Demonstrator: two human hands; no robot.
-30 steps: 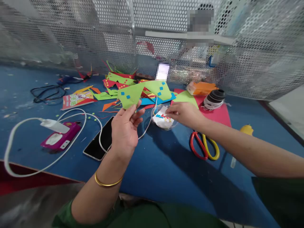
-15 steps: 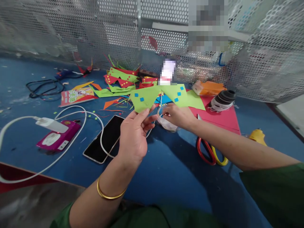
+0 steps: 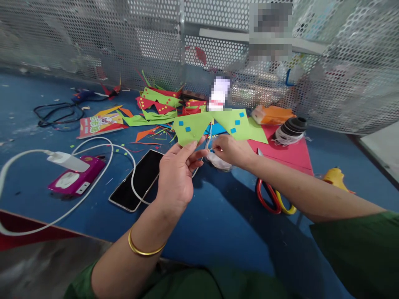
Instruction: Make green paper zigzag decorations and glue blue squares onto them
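- Right hand [image 3: 232,149] has shifted left across small white dish [image 3: 220,163], closer to left hand [image 3: 179,174]; fingertips bunched, can't tell if gripping anything.
- Left hand pinches green paper cutout [image 3: 193,129] by its lower edge, raised over middle of surface [image 3: 202,232].
- Blue squares [image 3: 237,122] unchanged, two plus three: nothing added, work looks to be at dish.
- Smartphone [image 3: 134,182] toward near edge, scissors [image 3: 264,199] toward right edge; perforated metal panel [image 3: 140,45] along far edge.
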